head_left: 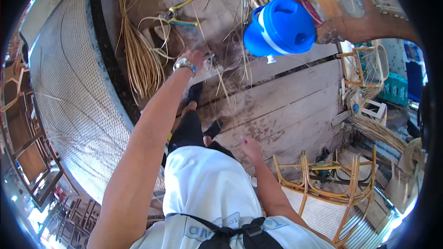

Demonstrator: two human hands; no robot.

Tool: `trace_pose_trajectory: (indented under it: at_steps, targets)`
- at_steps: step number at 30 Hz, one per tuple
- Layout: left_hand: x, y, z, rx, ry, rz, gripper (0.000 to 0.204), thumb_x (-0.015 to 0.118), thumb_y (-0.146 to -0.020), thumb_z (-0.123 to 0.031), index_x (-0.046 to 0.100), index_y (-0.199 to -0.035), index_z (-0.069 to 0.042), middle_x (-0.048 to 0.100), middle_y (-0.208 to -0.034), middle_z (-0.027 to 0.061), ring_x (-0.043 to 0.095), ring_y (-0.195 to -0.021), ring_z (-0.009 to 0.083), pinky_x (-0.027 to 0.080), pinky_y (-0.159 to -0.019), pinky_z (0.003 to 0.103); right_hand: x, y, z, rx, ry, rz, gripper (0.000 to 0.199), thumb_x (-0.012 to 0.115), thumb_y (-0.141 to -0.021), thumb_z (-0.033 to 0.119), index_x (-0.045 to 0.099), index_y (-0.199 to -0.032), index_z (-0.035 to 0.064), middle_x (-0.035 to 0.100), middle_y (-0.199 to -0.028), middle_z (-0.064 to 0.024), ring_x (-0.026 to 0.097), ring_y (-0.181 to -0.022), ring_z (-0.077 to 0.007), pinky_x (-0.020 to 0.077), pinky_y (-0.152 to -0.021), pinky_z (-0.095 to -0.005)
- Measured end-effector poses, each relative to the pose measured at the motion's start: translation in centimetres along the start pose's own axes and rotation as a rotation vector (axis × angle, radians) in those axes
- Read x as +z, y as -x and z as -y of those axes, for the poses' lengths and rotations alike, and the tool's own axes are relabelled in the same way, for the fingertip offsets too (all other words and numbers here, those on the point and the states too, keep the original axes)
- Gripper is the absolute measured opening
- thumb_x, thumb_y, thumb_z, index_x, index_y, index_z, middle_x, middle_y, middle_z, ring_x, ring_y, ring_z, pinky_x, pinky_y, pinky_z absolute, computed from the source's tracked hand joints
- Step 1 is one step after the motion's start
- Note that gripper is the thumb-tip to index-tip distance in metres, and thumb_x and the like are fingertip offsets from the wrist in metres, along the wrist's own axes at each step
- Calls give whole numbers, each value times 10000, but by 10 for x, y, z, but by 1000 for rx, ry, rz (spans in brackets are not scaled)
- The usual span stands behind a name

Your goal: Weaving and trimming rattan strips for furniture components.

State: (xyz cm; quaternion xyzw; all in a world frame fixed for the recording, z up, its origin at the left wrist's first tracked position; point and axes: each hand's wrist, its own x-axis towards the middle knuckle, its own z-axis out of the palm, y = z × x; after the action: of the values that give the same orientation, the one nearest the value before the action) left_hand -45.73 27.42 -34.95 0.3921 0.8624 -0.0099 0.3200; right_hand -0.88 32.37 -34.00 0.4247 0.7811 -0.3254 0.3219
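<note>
My left hand, with a watch on its wrist, reaches down to the wooden floor. It is beside a small clear plastic bag with something dark by it; its fingers are blurred, so their grip does not show. Low in front of my body, my right hand is closed, fingertips pressed together; what it may hold is too small to make out. Beyond my left hand lie yellow-handled pliers and a green-handled tool. A bundle of cane strands lies left of them.
A blue water jug with a white spigot stands at the upper right, near another person's leg. A large woven panel rises on my left. A rattan chair lies at the lower right. Loose strands litter the planks.
</note>
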Motion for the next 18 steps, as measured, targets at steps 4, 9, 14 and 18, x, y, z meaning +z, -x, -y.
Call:
trace_pose_trajectory:
  at_steps: [4, 9, 14, 18]
  targets:
    - [-8, -5, 5, -63, 23, -30, 404, 509, -955, -456, 636, -1221, -179, 600, -1286, 155, 574, -1194, 368, 478, -981, 486, -50, -56, 108, -229, 12, -429, 524, 504, -950, 463, 559, -1239, 29, 632, -1130, -244, 592, -1070, -422, 495, -890, -494]
    - [3, -12, 7, -53, -72, 56, 383, 511, -927, -225, 596, -1298, -271, 534, -1366, -11, 520, -1250, 318, 487, -988, 500, -100, -117, 212, -357, -612, -364, 413, 621, -918, 395, 608, -1055, 6, 676, -937, -187, 659, -853, -395, 540, -738, -458]
    - [-38, 22, -23, -134, 73, 2, 343, 523, -958, -421, 647, -1204, -216, 617, -1256, 146, 588, -1178, 370, 506, -937, 498, -86, -147, 220, -277, -352, -446, 295, 593, -938, 359, 629, -890, 70, 678, -740, -144, 651, -642, -355, 515, -579, -409]
    - [-20, 4, -3, -47, 29, 6, 339, 521, -961, -412, 647, -1204, -212, 616, -1259, 143, 594, -1166, 375, 504, -939, 499, -56, -155, 185, -627, -112, -646, 160, 617, -893, 246, 628, -994, 122, 618, -778, -109, 611, -630, -338, 496, -555, -432]
